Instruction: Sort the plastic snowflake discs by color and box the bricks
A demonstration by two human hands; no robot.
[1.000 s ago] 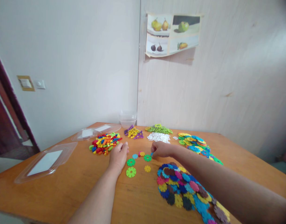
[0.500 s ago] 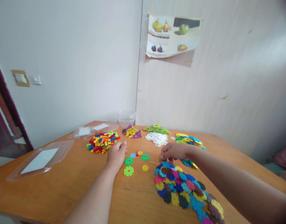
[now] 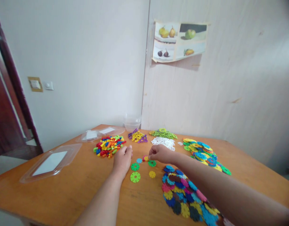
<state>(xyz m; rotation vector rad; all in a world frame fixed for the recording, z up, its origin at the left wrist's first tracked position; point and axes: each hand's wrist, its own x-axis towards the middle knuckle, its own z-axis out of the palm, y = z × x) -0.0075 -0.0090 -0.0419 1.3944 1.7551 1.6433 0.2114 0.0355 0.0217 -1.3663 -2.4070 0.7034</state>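
My left hand (image 3: 122, 160) rests on the wooden table with its fingers curled in; nothing shows in it. Beside it lie a dark green notched disc (image 3: 135, 166), a lime green disc (image 3: 135, 177) and a small light blue disc (image 3: 139, 160). My right hand (image 3: 159, 153) is closed in a pinch at a yellow disc (image 3: 146, 158) that overlaps a pink one; whatever its fingertips hold is hidden. Just under this hand is another green disc (image 3: 152, 163), with a yellow disc (image 3: 152, 174) nearer me. A heap of mixed-colour discs (image 3: 182, 191) lies below my right forearm.
Farther back are piles of coloured blocks (image 3: 109, 146), purple and yellow pieces (image 3: 138, 136), green pieces (image 3: 163, 134) and white pieces (image 3: 163, 143). More discs (image 3: 201, 152) lie at right. Clear lids (image 3: 72, 154) and a clear tub (image 3: 132, 122) stand by the wall.
My right hand has moved left from beside the mixed disc heap to the small discs. My left hand stays about where it was on the table. The view has shifted slightly.
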